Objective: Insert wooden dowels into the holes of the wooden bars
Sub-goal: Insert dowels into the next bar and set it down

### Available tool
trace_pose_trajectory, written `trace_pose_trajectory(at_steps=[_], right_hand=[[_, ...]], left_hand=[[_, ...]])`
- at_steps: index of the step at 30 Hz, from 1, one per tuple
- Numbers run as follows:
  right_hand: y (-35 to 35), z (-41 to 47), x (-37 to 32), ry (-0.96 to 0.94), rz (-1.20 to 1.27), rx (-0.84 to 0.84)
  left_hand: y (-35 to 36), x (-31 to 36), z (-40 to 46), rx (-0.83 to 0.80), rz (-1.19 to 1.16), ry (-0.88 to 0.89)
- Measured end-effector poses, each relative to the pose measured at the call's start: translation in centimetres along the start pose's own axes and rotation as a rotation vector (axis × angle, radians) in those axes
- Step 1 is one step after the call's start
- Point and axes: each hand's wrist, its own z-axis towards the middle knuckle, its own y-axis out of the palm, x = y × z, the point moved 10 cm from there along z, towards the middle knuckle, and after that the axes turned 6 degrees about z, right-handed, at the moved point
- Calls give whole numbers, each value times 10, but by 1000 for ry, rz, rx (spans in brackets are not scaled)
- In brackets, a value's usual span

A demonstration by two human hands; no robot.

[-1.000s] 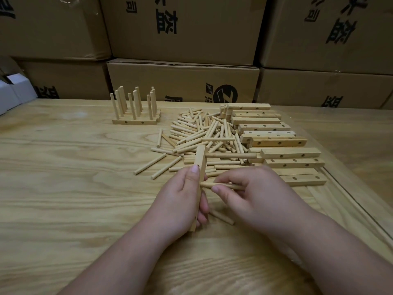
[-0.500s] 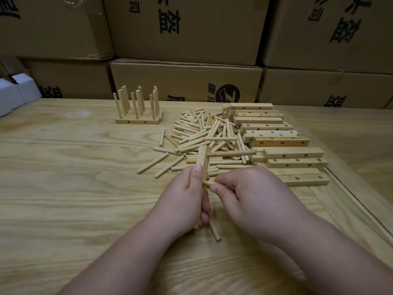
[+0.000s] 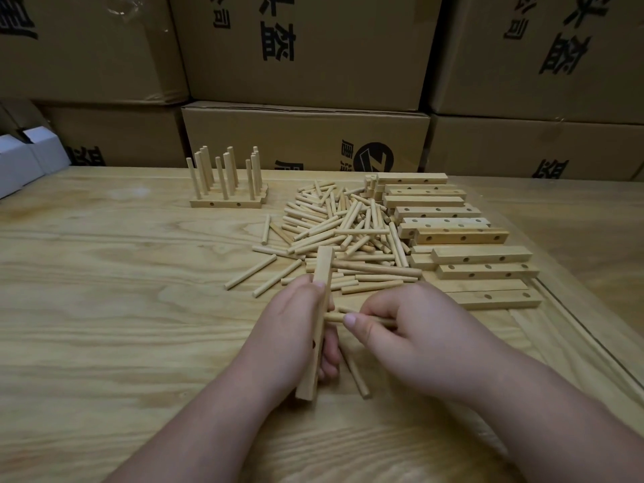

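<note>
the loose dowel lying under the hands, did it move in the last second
Yes. The loose dowel swung from lying nearly crosswise beneath the right hand to pointing toward the person, its near end now closer to the table's front edge.
</note>
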Motion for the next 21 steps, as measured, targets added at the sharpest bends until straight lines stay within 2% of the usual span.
trace_pose_trajectory(at_steps=[5,9,12,16,21], right_hand=[[-1,-1,-5,-43,-56,-58],[4,-2,-2,-21,13,-110],[5,-1,-1,-18,50,-85],[3,-2,-9,-55,-65,-13],[5,-1,-5,-39,-18,-28]], left_hand=[[-2,-1,-1,41,-1,30],[-3,-1,-3,75,46,23],[-4,2,-4,116,110,67],[-6,5,-3,172,214,91],[-4,2,-1,127,247,43]])
